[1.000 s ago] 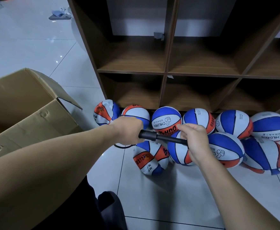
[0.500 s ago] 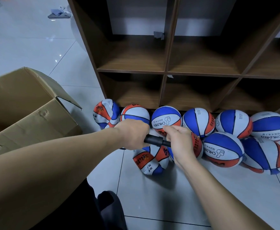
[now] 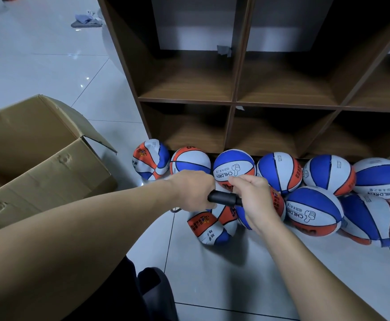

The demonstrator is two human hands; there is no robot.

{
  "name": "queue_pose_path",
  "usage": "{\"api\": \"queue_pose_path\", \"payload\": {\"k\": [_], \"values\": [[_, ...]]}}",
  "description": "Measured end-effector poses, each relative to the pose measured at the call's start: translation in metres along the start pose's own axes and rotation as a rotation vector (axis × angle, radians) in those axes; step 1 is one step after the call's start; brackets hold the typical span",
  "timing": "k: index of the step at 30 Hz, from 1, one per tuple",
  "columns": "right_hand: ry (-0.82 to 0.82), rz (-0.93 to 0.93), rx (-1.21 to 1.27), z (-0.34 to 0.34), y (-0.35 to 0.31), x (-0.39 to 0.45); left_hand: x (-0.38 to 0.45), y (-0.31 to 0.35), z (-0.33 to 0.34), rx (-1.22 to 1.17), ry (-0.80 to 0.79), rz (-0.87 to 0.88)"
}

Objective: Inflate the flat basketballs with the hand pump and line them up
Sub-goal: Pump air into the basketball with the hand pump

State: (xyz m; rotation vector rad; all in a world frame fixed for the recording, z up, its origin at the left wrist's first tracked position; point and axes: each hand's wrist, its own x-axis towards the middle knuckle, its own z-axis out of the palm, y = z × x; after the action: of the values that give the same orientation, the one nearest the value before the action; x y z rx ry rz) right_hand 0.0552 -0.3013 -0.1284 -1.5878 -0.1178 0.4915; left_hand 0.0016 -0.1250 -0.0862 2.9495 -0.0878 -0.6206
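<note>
While the hand pump (image 3: pixel 224 200) is gripped by both curled hands, left hand (image 3: pixel 190 191) and right hand (image 3: pixel 254 200), the half-flat basketball (image 3: pixel 212 224) lies below the fingers; its needle could be bent by a skewed stroke.

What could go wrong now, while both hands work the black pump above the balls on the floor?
1. The left hand and right hand sit very close on the pump; skin may get pinched.
2. The ball under the right hand lies loose among others; it may roll and bend the needle, which is hidden.
3. The crumpled ball seems still flat and may be overlooked.
</note>
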Motion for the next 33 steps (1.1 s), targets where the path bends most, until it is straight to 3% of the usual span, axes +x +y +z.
{"api": "queue_pose_path", "payload": {"k": [4, 10, 33], "values": [[-0.035, 0.018, -0.017, -0.028, -0.003, 0.008, 0.003, -0.012, -0.005, 0.015, -0.018, -0.040], [0.064, 0.071, 0.078, -0.071, -0.005, 0.013, 0.001, -0.034, -0.006, 0.031, -0.024, -0.104], [0.058, -0.094, -0.079, 0.016, -0.019, -0.016, -0.016, 0.003, -0.002, 0.046, 0.061, -0.029]]}}
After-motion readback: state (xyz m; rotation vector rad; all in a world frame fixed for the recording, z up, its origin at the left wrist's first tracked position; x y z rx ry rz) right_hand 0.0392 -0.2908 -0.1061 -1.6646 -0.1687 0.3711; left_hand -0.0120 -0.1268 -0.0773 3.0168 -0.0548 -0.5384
